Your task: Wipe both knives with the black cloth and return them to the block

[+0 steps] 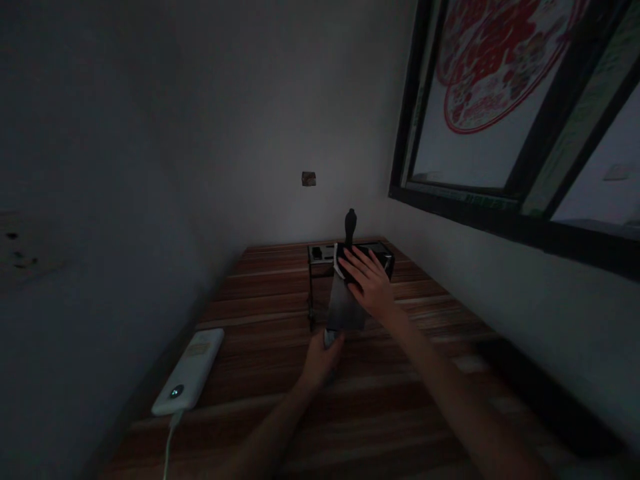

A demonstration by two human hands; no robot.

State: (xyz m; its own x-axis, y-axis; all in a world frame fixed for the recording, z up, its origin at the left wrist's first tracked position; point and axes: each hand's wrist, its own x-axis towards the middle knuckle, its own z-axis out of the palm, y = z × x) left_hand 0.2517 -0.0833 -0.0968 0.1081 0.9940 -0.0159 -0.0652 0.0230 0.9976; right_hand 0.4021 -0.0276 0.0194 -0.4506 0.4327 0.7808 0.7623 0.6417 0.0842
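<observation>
My left hand (pixel 320 360) is closed around the light-coloured handle of a cleaver, whose wide grey blade (pixel 345 310) points away from me. My right hand (pixel 373 283) lies over the far end of the blade, fingers stretched out and slightly apart. Beneath those fingers is a black piece with a white edge (pixel 337 260); in the dim light I cannot tell whether it is a cloth or part of the rack. Just behind stands a dark knife rack (pixel 320 253) with slots in its top. A black handle (pixel 351 225) sticks up from it.
A white power bank (pixel 193 373) with a lit display and a plugged-in cable (pixel 169 443) lies at the left on the wood-grain table (pixel 260 293). Walls stand at the left, back and right. A dark-framed window (pixel 465 160) is at the right. A dark strip (pixel 545 393) runs along the right edge.
</observation>
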